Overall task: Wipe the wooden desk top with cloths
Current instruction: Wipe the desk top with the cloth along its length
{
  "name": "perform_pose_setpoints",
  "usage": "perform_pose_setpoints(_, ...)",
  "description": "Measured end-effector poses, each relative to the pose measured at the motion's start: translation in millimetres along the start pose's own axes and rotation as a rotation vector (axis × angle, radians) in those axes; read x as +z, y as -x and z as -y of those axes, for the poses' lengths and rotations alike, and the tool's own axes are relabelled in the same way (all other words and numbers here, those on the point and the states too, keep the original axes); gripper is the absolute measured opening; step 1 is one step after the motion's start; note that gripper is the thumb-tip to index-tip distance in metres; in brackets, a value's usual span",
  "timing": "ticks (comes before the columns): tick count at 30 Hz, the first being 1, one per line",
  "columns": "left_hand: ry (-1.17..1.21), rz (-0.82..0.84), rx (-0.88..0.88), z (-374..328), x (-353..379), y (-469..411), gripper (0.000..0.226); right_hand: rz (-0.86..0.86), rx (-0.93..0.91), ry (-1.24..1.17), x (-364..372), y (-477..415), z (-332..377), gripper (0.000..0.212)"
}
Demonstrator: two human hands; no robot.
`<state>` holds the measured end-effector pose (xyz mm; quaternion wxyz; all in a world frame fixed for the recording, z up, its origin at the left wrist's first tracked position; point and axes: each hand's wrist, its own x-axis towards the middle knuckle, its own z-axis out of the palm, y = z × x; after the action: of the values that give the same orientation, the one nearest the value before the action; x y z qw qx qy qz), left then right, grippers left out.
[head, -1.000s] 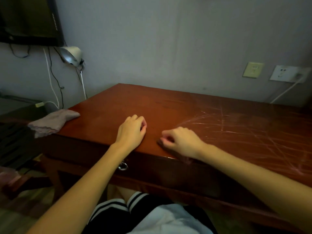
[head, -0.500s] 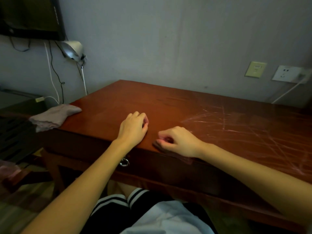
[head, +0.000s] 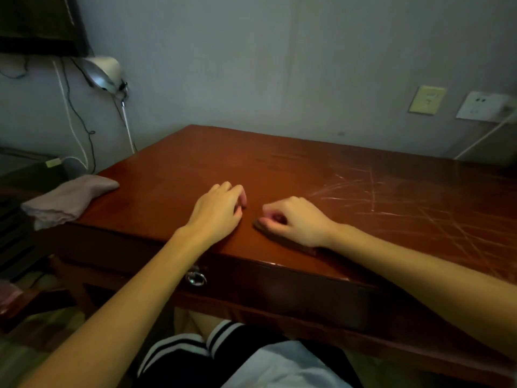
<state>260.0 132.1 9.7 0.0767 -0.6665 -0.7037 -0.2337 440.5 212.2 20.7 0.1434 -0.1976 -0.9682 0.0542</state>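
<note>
My left hand (head: 216,212) lies palm down on the desk top (head: 279,169), fingers loosely curled under, gripping nothing, forearm stretched straight back over the near edge. Just beside it, apart from it, my right hand (head: 298,221) rests with its fingers bent in over a dark brown cloth (head: 282,239), thumb and fingertips pinching the cloth's front end against the wood; the forearm angles in from the right along the edge.

The cloth is flat, dull and nearly the colour of the desk, sticking out under my palm towards the edge. The desk top is smooth, glossy reddish wood, with pale crossing scratches to the right of my right hand. Well to the left of my left hand, a soft, folded pinkish cloth (head: 67,201) sits on the desk's corner, partly overhanging it. Under my left forearm, a metal ring pull (head: 196,278) hangs on the front panel.
</note>
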Motion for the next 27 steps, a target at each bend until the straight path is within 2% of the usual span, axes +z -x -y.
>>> perform_pose_setpoints(3, 0.011, 0.034, 0.039, -0.3, 0.7, -14.7, 0.01, 0.11, -0.122, -0.037, -13.2, 15.9, -16.6, 0.029)
perform_pose_setpoints(5, 0.024, 0.046, 0.049, 0.1, 3.1, -21.8, 0.008, 0.118, -0.045, -0.023, -21.2, 13.3, -46.2, 0.03)
perform_pose_setpoints(8, 0.042, 0.049, 0.058, 2.5, 7.5, -27.7, 0.008, 0.038, 0.175, 0.017, -23.5, -11.0, -86.5, 0.034)
perform_pose_setpoints(11, 0.045, 0.041, 0.05, 5.1, 11.2, -36.6, 0.007, -0.012, 0.27, 0.095, -8.8, -45.5, -86.1, 0.035)
perform_pose_setpoints(15, 0.023, 0.037, 0.025, 8.2, 16.6, -59.7, 0.005, -0.014, 0.097, 0.046, 2.2, -40.6, -44.5, 0.029)
perform_pose_setpoints(17, 0.033, 0.039, 0.026, 5.6, 21.5, -73.6, 0.005, 0.039, -0.031, -0.022, -3.2, -15.2, -32.7, 0.029)
perform_pose_setpoints(19, 0.041, 0.044, 0.027, -0.4, 27.9, -84.4, 0.006, 0.111, -0.072, -0.061, -12.9, 8.2, -39.6, 0.029)
perform_pose_setpoints(21, 0.049, 0.028, 0.029, -4.4, 35.5, -89.4, 0.007, 0.102, 0.001, -0.022, -22.8, 17.4, -68.4, 0.029)
perform_pose_setpoints(23, 0.061, 0.001, 0.031, -3.9, 41.3, -88.4, 0.008, 0.056, 0.159, 0.015, -28.9, 12.8, -106.9, 0.029)
perform_pose_setpoints(25, 0.078, -0.025, 0.034, -1.3, 44.2, -85.8, 0.009, 0.019, 0.324, 0.04, -29.0, -4.4, -141.8, 0.027)
perform_pose_setpoints(27, 0.078, -0.047, 0.046, -0.3, 44.5, -84.0, 0.01, -0.021, 0.4, 0.097, -22.5, -28.7, -158.1, 0.028)
